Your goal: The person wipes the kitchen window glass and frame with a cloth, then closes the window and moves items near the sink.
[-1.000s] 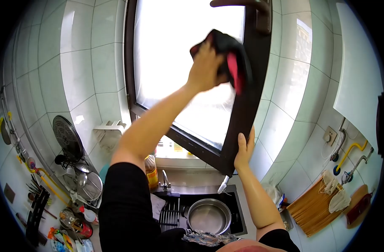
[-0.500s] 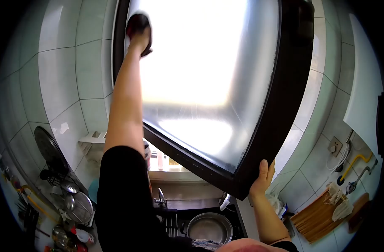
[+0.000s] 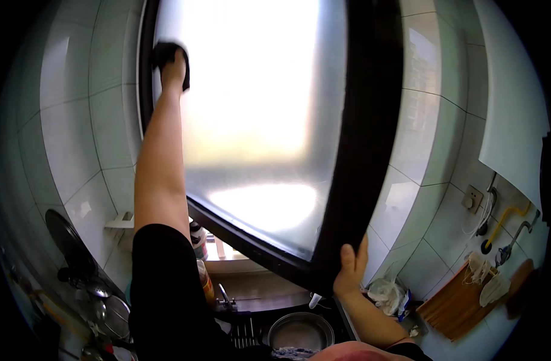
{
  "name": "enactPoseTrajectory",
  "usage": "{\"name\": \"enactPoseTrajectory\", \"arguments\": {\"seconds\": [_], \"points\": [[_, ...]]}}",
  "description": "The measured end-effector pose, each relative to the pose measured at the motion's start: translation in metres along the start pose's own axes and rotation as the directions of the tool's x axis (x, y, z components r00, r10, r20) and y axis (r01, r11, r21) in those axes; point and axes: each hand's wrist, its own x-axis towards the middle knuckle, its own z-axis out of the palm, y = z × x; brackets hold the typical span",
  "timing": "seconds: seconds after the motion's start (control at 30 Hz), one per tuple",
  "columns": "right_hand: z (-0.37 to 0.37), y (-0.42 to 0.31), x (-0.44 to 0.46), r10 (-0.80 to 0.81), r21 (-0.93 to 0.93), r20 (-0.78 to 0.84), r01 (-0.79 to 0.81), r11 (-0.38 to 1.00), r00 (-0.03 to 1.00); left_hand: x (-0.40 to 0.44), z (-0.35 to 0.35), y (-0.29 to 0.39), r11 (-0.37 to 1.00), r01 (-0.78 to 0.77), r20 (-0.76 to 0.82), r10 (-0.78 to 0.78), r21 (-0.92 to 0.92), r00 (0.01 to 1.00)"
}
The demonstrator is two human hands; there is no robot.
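A window sash with a dark frame and a frosted glass pane fills the middle of the view, swung inward at an angle. High up at the pane's left side, my left hand is closed on a dark cloth pressed against the glass near the frame. Part of the fingers is covered by the cloth. Down at the sash's lower right corner, my right hand grips the frame, thumb on the near face and the other fingers mostly hidden behind its edge.
Below the sash are a metal pan, a faucet and bottles on the sill. Pot lids and strainers hang at left. A wooden board, plastic bags and a wall socket are at right.
My left hand and the cloth have moved slightly down along the pane's left side. The sash appears further left as the view shifts, with my right hand still on its corner.
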Motion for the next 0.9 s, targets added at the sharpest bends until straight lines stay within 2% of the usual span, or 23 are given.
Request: {"name": "enactPoseTrajectory", "arguments": {"seconds": [0.03,0.07,0.1,0.17,0.2,0.23,0.27,0.3,0.37,0.43,0.47,0.5,0.53,0.57,0.6,0.63,0.7,0.73,0.8,0.87,0.9], "points": [[0.001,-0.008,0.002,0.014,0.072,0.038,-0.016,0.997,0.999,-0.002,0.013,0.059,0.977,-0.205,0.002,0.206,-0.064,0.979],[0.003,-0.017,0.004,0.027,0.143,0.076,-0.038,0.989,0.997,0.007,0.027,0.107,0.914,-0.399,0.008,0.401,-0.077,0.916],[0.003,-0.021,0.002,0.061,0.145,0.082,-0.073,0.987,0.995,-0.004,0.038,0.162,0.918,-0.376,0.045,0.384,-0.124,0.922],[0.004,-0.026,0.002,0.048,0.15,0.081,-0.06,0.987,0.996,-0.051,0.047,0.264,0.818,-0.479,0.038,0.494,0.32,0.869],[0.005,-0.029,0.0,0.045,0.142,0.083,-0.056,0.988,0.996,-0.095,0.04,0.309,0.874,-0.412,0.175,0.377,0.259,0.91],[0.006,-0.031,0.0,0.025,0.145,0.066,-0.035,0.989,0.997,-0.12,0.042,0.321,0.668,-0.71,0.006,0.727,0.222,0.686],[0.007,-0.028,0.001,0.03,0.154,0.064,-0.04,0.987,0.997,-0.141,0.031,0.329,0.557,-0.821,0.175,0.827,-0.125,0.534],[0.006,-0.023,0.002,0.002,0.13,0.062,-0.01,0.992,0.998,-0.139,0.051,0.328,0.397,-0.917,-0.052,0.916,-0.044,0.399],[0.004,-0.02,0.002,0.008,0.062,0.053,-0.011,0.998,0.999,-0.156,0.059,0.326,0.238,-0.97,-0.147,0.963,0.056,0.228],[0.003,-0.021,0.006,0.038,0.107,0.06,-0.045,0.993,0.997,-0.209,0.036,0.315,0.317,-0.936,-0.043,0.944,-0.153,0.327],[0.001,-0.019,0.007,0.065,0.121,0.076,-0.074,0.99,0.995,-0.232,0.035,0.305,0.196,-0.918,-0.159,0.951,-0.346,0.263],[0.002,-0.011,0.006,0.048,0.096,0.053,-0.053,0.994,0.997,-0.252,0.023,0.29,0.175,-0.94,-0.159,0.96,-0.293,0.229],[0.004,-0.004,0.007,0.036,0.144,0.045,-0.042,0.989,0.998,-0.254,0.044,0.228,0.511,-0.859,0.142,0.853,-0.035,0.502],[0.004,0.001,0.009,0.034,0.112,0.032,-0.037,0.993,0.999,-0.281,0.06,0.183,0.593,-0.804,-0.03,0.803,-0.046,0.595],[0.003,0.002,0.008,0.038,0.077,0.02,-0.039,0.996,0.999,-0.317,0.045,0.161,0.559,-0.829,0.112,0.824,0.002,0.555],[0.001,0.001,0.007,0.061,0.068,0.029,-0.063,0.996,0.998,-0.357,0.034,0.133,0.603,-0.797,0.171,0.789,-0.033,0.589],[0.001,0.0,0.011,-0.018,-0.077,0.003,0.018,0.997,1.0,-0.422,0.011,0.075,0.474,-0.879,0.317,0.829,0.04,0.461],[0.0,0.002,0.01,-0.034,-0.119,-0.002,0.034,0.992,0.999,-0.442,-0.006,0.065,0.453,-0.891,0.38,0.825,-0.003,0.418],[0.001,0.002,0.011,-0.01,-0.018,0.034,0.011,1.0,0.999,-0.437,-0.016,0.05,0.362,-0.931,0.443,0.843,-0.05,0.304],[0.001,0.004,0.008,0.015,-0.06,0.014,-0.014,0.998,1.0,-0.388,-0.012,0.063,0.337,-0.941,0.49,0.818,0.016,0.301],[0.002,0.005,0.006,0.04,-0.095,-0.014,-0.041,0.995,0.999,-0.357,-0.004,0.062,0.348,-0.936,0.378,0.861,0.05,0.34]]}}
